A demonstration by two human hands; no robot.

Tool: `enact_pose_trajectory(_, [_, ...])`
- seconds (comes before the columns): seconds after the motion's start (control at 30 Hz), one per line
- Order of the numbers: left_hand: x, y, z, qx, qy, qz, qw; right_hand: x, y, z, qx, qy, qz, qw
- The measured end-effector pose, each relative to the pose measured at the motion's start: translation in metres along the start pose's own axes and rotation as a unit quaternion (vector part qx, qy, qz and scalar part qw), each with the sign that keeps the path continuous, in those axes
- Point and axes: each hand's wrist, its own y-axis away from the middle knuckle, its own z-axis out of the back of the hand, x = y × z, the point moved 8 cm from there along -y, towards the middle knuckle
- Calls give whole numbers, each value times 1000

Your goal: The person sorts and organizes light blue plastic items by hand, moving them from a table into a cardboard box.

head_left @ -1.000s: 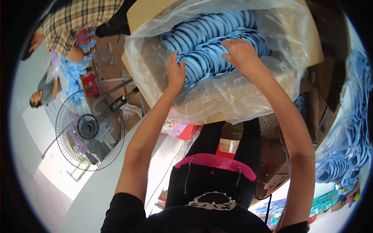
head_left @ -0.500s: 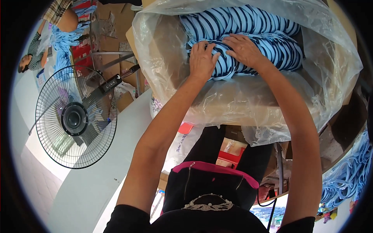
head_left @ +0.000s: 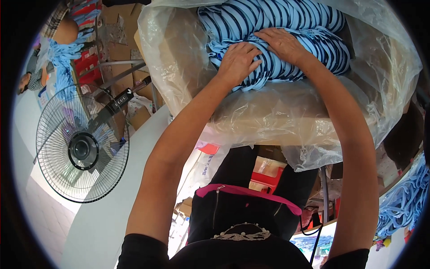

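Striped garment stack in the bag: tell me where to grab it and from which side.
Grip the striped garment stack at its near edge, coming from above through the clear plastic bag's open mouth; the left hand and right hand already lie flat there.

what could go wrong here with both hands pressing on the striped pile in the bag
1. The thin plastic bag is stretched over the box edge, so pushing down may tear it.
2. The left hand and right hand press the striped pile near its front edge, so loose folds there may slip out of stack.
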Motion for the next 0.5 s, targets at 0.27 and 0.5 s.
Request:
enact_pose_trajectory(0.27, [-3, -13, -21, 26, -76, 47, 996, -4, 4, 1, 18, -17, 22, 999])
enact_pose_trajectory(0.5, [-5, -17, -24, -22, -59, 14, 998, -10, 1, -2, 20, -90, 1, 996])
